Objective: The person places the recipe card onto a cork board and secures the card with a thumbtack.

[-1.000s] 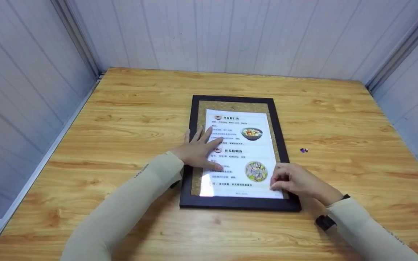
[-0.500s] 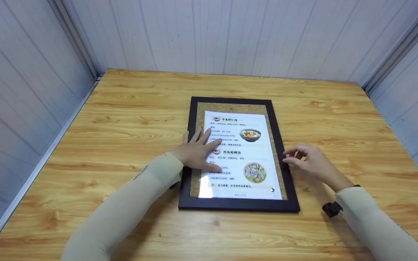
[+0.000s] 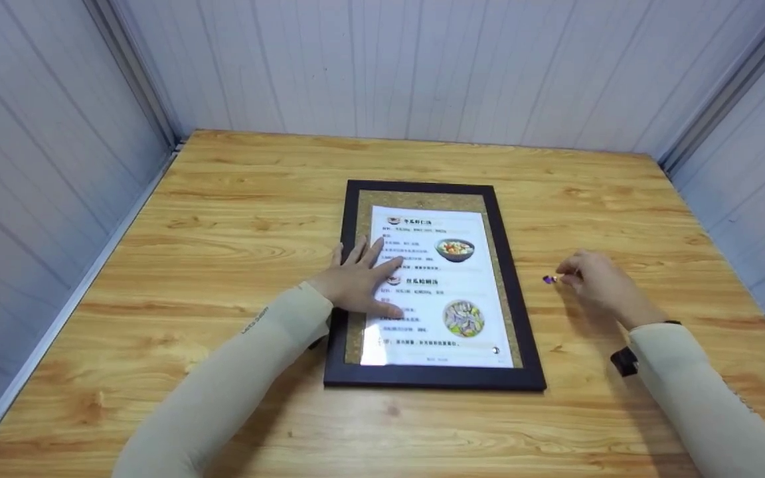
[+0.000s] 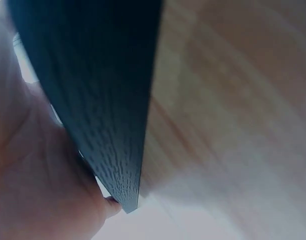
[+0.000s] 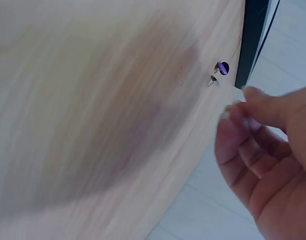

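A cork board with a black frame (image 3: 528, 358) lies on the table, bearing a printed recipe sheet (image 3: 422, 305) with two bowl pictures. The left hand (image 3: 359, 282) rests spread over the sheet and the board's left side; in the left wrist view, its palm (image 4: 38, 170) is beside the dark frame edge (image 4: 103, 100). A thumbtack (image 3: 496, 350) sits at the sheet's lower right corner. Right of the board, the right hand (image 3: 598, 282) hovers with bent fingers by loose shiny tacks (image 3: 548, 279). The right wrist view shows a purple thumbtack (image 5: 222, 68) and a silvery thumbtack (image 5: 213, 80), apart from the fingertips.
The wood-grain table (image 3: 256, 199) extends around the board on all sides. Pale panelled walls (image 3: 422, 66) stand behind it and to both sides. Beige sleeves (image 3: 223, 372) cover both forearms, and a black wrist strap (image 3: 624, 362) shows at the right wrist.
The right hand has left the sheet's lower right corner and moved right to the loose tacks, uncovering the thumbtack there. The left hand has stayed on the sheet.
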Demonstrator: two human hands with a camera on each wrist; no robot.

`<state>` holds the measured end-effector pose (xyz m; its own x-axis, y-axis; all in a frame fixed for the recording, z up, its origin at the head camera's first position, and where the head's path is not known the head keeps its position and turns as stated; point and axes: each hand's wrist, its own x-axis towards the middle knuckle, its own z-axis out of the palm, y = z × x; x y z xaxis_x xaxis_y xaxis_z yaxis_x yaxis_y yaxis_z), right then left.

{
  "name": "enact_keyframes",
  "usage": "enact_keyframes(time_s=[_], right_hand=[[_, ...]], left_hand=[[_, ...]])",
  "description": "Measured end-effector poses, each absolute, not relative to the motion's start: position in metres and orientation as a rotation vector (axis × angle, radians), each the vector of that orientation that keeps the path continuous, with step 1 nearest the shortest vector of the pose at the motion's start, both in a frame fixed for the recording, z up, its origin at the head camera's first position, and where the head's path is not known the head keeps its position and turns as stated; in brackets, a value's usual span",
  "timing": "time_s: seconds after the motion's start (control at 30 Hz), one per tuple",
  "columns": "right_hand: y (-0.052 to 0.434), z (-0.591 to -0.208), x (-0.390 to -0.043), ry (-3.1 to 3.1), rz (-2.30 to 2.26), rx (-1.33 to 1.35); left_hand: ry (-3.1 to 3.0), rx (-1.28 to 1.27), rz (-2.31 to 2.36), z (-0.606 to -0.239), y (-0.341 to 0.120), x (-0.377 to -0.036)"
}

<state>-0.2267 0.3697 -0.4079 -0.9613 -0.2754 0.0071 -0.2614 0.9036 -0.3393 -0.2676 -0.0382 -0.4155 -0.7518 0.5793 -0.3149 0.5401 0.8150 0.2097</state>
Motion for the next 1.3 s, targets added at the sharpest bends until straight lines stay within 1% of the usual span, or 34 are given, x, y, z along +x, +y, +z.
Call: enact_keyframes(time_s=[0.13,0.33,0.73,0.93,1.13,1.3], right_hand=[[0.367,-0.412,-0.229,2.994,-0.463,-0.448],[0.363,-0.411,-0.232,2.942,-0.438,-0.368],[0.361,-0.412,-0.243,2.893,-0.39,-0.48],[0.355,-0.407,-0.248,2.821,-0.404,-0.386],[0.356,-0.405,-0.254,2.862,-0.367,-0.367],[0.357,-0.403,-0.256,2.894,-0.451,-0.303]], left_hand=[[2.629,0.846,0.161,-0.416,-0.041,-0.267],[2.626,0.855,0.171,-0.416,-0.04,-0.268],[2.623,0.876,0.152,-0.418,-0.039,-0.268],[2.618,0.871,0.15,-0.418,-0.042,-0.267],[2.612,0.869,0.163,-0.416,-0.042,-0.266],[2.613,0.876,0.162,-0.415,-0.041,-0.266]])
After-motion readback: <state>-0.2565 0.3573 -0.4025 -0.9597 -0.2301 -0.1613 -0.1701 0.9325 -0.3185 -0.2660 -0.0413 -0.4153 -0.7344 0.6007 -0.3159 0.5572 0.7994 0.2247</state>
